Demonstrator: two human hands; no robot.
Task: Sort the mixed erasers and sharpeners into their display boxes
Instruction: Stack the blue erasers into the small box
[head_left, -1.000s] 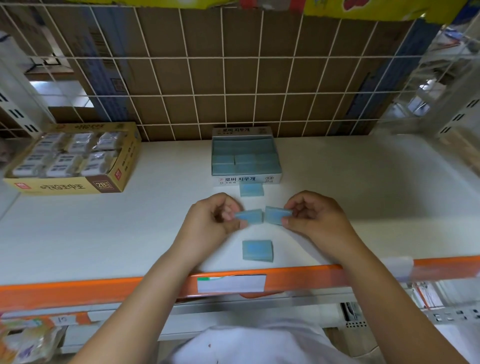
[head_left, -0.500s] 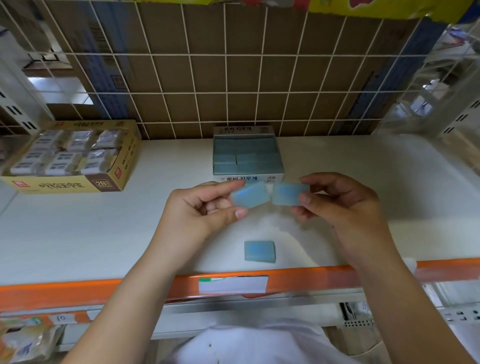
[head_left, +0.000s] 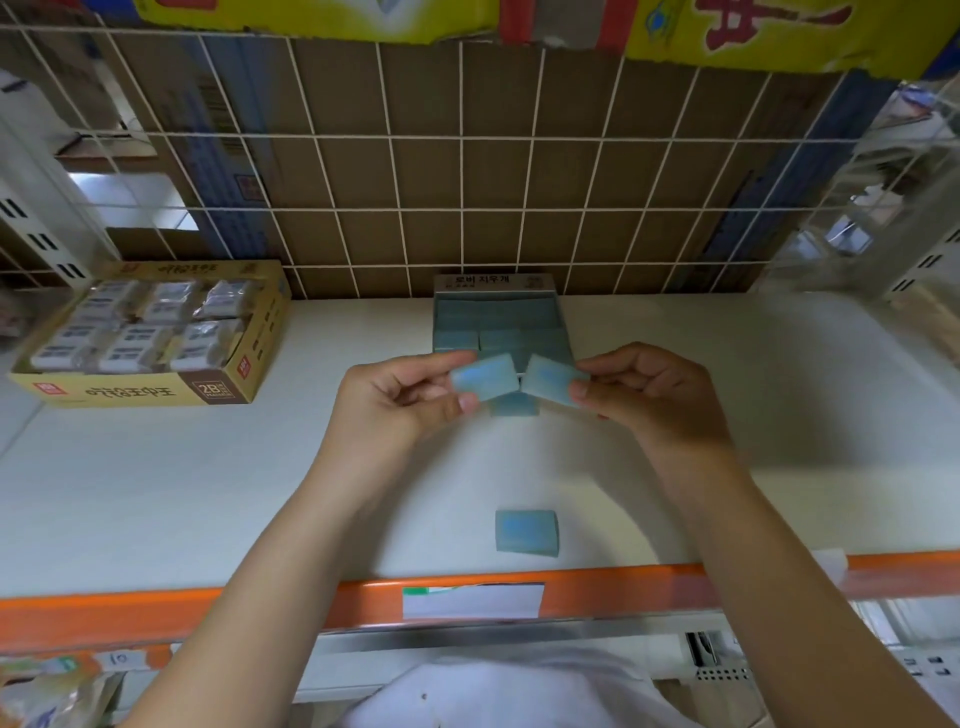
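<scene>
Left hand (head_left: 400, 400): you pinch one blue eraser (head_left: 483, 376) by its end
Right hand (head_left: 649, 395): you pinch a second blue eraser (head_left: 545, 384), its corner near the first
Blue display box (head_left: 498, 317): just behind both hands, partly filled
Loose erasers: one (head_left: 527, 532) near the shelf (head_left: 156, 493) edge, another (head_left: 514, 404) under your hands
Advice: lay each flat into a gap, one at a time
</scene>
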